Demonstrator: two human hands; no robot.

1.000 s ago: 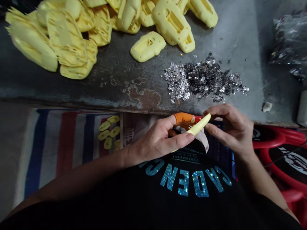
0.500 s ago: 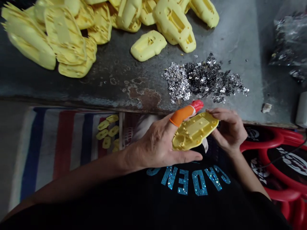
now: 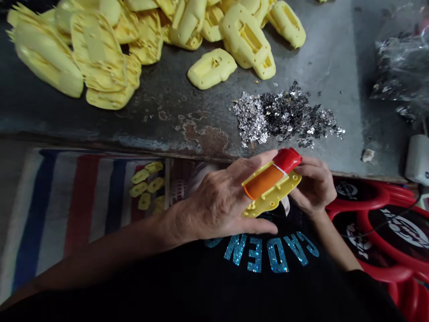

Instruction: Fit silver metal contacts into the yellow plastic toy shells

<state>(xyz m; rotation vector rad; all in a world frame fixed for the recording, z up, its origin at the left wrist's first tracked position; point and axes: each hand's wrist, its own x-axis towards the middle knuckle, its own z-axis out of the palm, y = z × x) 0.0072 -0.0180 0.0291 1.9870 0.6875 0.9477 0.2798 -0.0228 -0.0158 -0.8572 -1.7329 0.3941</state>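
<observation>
A yellow plastic shell (image 3: 268, 201), its ribbed and pegged inner side facing up, is held between both hands just off the table's front edge. My left hand (image 3: 217, 203) grips its left end; the index finger, in an orange and red finger cover, lies across the inner side. Its thumb stretches out below the shell, and other fingers are partly hidden behind. My right hand (image 3: 315, 183) pinches the right end, with its fingertips partly hidden. Beyond the hands, small silvery metal pieces (image 3: 284, 114) lie in a loose heap on the table.
Many yellow shells (image 3: 100, 53) are piled along the back of the grey table (image 3: 161, 129). A plastic bag of metal pieces (image 3: 397, 67) sits at right. Several finished-looking yellow shells (image 3: 144, 188) lie below on striped cloth (image 3: 80, 201). Red-rimmed round stools (image 3: 378, 210) stand at lower right.
The shell has turned from edge-on to show its inner side. My left index finger has moved over it, and my right hand has shifted slightly left with its end.
</observation>
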